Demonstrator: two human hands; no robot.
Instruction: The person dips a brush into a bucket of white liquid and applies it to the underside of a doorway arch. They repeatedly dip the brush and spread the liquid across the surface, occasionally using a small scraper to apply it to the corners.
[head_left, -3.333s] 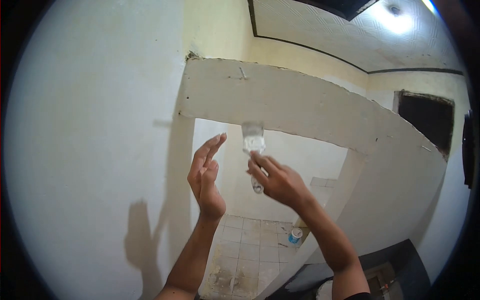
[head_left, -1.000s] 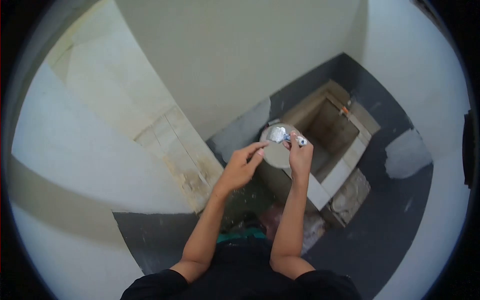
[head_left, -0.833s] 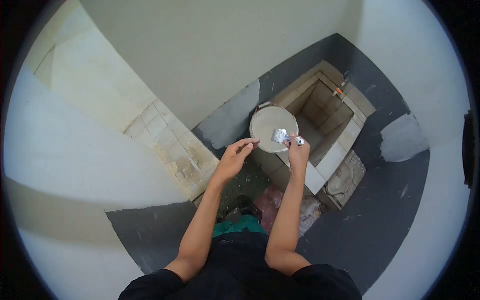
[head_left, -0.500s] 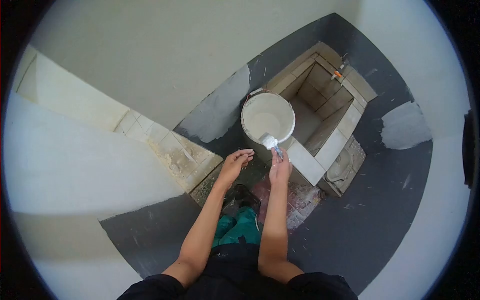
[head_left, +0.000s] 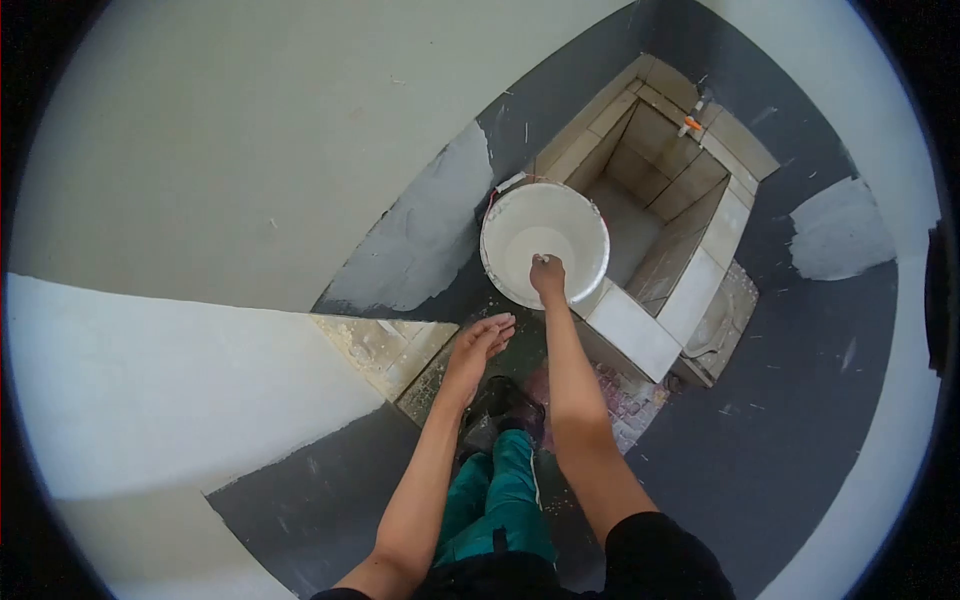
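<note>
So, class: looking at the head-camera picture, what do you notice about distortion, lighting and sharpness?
Head view: strong fisheye bending, with straight wall edges curved and a black ring around the frame; soft, even light with no hard shadows; the round white plastic bucket is bright, almost washed out, around the right hand; the open left hand looks fairly sharp.

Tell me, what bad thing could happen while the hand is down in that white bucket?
The bucket sits at the edge of the tiled basin, so a push from the right hand reaching into it might tip it and spill the white mix. Drips could also land on the dark shoe or the green trousers below. The left hand hangs free, not steadying anything.
</note>
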